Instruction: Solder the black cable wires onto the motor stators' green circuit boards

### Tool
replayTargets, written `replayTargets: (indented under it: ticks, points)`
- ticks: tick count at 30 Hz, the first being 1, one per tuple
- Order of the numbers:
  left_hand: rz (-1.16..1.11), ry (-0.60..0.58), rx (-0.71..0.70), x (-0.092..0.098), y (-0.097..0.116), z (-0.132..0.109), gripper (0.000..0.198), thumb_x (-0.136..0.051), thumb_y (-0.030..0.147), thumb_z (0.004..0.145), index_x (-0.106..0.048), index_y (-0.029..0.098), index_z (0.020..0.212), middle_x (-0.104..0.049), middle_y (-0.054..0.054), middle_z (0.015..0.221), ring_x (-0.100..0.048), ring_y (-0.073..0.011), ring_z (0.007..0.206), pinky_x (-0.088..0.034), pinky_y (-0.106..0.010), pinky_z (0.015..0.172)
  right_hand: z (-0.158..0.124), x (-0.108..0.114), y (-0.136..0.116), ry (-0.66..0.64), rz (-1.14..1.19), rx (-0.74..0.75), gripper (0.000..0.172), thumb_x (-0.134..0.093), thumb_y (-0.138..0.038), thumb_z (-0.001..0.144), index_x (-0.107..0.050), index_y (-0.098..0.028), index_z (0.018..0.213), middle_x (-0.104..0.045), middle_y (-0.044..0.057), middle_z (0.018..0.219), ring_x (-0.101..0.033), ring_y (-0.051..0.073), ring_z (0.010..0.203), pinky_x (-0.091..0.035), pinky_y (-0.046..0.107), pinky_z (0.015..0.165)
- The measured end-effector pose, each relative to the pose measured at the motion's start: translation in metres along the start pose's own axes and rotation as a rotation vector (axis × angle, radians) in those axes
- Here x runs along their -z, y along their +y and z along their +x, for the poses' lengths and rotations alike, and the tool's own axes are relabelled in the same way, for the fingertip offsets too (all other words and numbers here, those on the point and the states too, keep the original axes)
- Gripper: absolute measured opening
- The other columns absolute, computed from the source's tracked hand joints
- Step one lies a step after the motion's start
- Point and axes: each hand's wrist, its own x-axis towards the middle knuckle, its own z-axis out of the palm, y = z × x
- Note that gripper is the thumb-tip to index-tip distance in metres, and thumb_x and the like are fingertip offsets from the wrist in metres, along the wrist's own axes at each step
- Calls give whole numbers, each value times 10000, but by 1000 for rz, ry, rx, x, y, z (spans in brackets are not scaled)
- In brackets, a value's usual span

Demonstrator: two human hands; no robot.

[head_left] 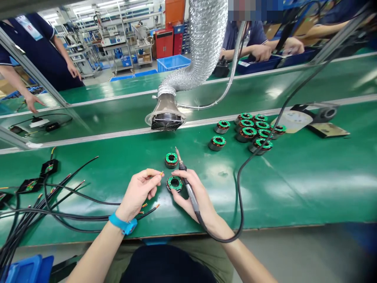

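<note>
- Pinching a thin orange-tipped wire (pixel 160 173) closed between the fingers of the left hand (pixel 137 192), just left of a green-topped motor stator (pixel 174 183).
- Gripping a soldering iron (pixel 188 192) in the right hand (pixel 193 198), fingers wrapped round it, its long axis pointing away, tip just beside a farther stator (pixel 171 160).

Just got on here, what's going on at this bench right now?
A person is working at a green bench. Their left hand pinches a thin orange wire end, while their right hand holds a soldering iron like a pen, beside a green ring-shaped stator. A second stator sits just beyond it, more stators are grouped to the right, and black cables lie to the left.
</note>
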Motion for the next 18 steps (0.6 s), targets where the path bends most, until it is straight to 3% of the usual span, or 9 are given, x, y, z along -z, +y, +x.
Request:
replayTargets:
  ticks: [7, 11, 18]
  points:
    - [-48, 55, -12, -1, -12, -3, 411, -932, 493, 699, -783, 139, 846, -592, 12, 596, -496, -62, 428, -315, -163, 390, 4, -17, -15, 30, 92, 59, 423, -679, -146, 941, -582, -263, 1336, -597, 63, 1240, -619, 217, 1164, -523, 350, 1019]
    - [-35, 50, -35, -1, -12, -5, 401, -926, 497, 704, -799, 139, 832, -604, 1, 597, -495, -62, 421, -331, -169, 394, 12, -25, -23, 117, 171, 80, 335, -662, -137, 990, -601, -279, 1288, -614, 31, 1101, -657, 189, 1018, -543, 335, 955]
    - [-72, 16, -59, -1, -14, -6, 343, -923, 450, 731, -798, 141, 810, -647, -18, 651, -493, -52, 438, -329, -172, 424, 11, -36, -24, 217, 286, -7, 238, -664, -148, 981, -611, -252, 1189, -577, 25, 1013, -655, 176, 895, -560, 334, 862]
